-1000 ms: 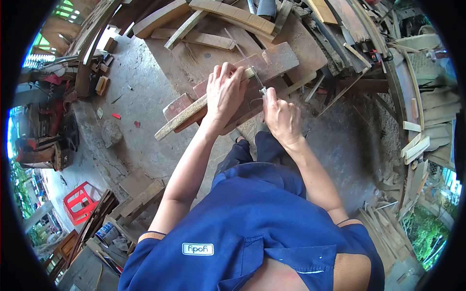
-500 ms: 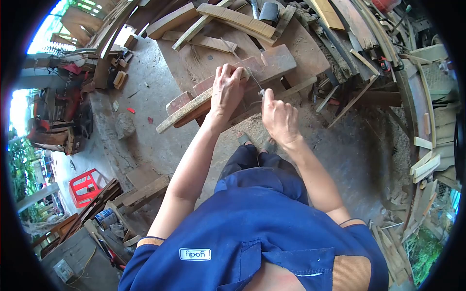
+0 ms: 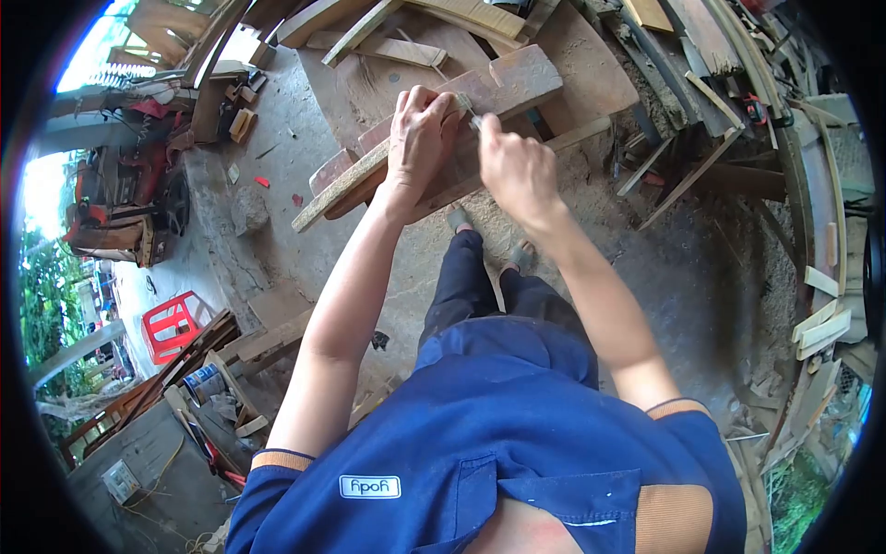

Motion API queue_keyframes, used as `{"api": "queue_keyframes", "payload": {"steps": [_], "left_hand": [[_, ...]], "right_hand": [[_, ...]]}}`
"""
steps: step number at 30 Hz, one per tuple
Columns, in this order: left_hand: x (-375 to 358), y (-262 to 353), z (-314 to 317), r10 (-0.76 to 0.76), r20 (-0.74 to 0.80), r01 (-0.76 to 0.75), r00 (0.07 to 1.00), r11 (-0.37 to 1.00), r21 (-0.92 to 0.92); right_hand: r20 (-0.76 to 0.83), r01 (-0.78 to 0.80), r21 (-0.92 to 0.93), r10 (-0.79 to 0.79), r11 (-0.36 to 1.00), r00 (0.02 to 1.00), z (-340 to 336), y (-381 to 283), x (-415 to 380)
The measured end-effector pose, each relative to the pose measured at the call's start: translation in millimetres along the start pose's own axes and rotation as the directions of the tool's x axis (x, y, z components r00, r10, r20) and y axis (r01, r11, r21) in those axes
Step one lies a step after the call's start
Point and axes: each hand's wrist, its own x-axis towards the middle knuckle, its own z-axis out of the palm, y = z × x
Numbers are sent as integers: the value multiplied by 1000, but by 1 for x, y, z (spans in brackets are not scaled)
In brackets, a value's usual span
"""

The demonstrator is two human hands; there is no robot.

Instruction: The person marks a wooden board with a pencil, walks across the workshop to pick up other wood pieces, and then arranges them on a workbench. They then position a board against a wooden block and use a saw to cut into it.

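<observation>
Grey concrete floor [image 3: 664, 305] w/ sawdust [image 3: 487, 210]; red stool [image 3: 171, 328] far L, offcuts [image 3: 824, 332] far R. L hand [image 3: 420, 138] grips wood strip [image 3: 340, 191] over bench [image 3: 598, 85]; R hand [image 3: 520, 171] fisted on thin tool [image 3: 476, 120].

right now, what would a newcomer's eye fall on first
Probably the dark blue cloth shirt, filling the bottom middle. Above centre, the bare left hand lies over a long pale wooden strip, and the bare right hand grips a thin grey tool near the strip's upper right end. A bright red slotted plastic seat stands out at the left.
</observation>
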Motion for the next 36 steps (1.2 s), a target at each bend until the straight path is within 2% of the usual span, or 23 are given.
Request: {"api": "queue_keyframes", "payload": {"steps": [4,6,7,8,10,14,16,18,24,28,31,32,34,36], "left_hand": [[0,1,1,-20,-16,20,1000,1000,-2],[2,1,1,-24,-8,23,1000,1000,-12],[0,1,1,-45,-4,45,999,999,-11],[0,1,2,-55,-5,55,998,998,-12],[1,0,1,-25,4,25,1000,1000,14],[2,0,-2,-36,13,35,999,999,22],[0,-3,2,-27,-8,27,1000,1000,-17],[2,-2,1,-43,-8,43,999,999,-24],[2,-4,-1,-16,19,16,1000,1000,-2],[2,4,-8,33,-10,-33,999,999,-33],[1,14,-7,-214,-69,224,974,954,199],[4,13,-1,-225,-64,233,972,951,202],[16,9,12,-375,-46,372,926,880,295],[21,9,18,-389,-54,386,920,870,308]], "right_hand": [[-56,-1,12,2,1000,998,5,0,4],[-20,-12,42,13,999,1000,-5,6,-26],[101,-61,47,57,997,993,-16,3,-35],[108,-55,44,50,997,993,-15,4,-32],[5,-11,35,11,999,1000,-8,3,-20],[-86,3,-3,-4,1000,996,7,-5,16],[-67,-5,30,7,1000,998,5,3,-5],[91,-57,39,53,998,994,-9,7,-36],[89,-49,-48,54,998,995,-14,0,-35],[57,-79,-17,79,997,995,-12,7,-35],[60,-57,-21,58,998,996,-6,7,-38],[60,-61,-14,62,998,996,-4,6,-39],[60,-59,-8,59,998,996,-3,4,-38],[34,-60,12,60,998,998,-5,5,-38]]}}
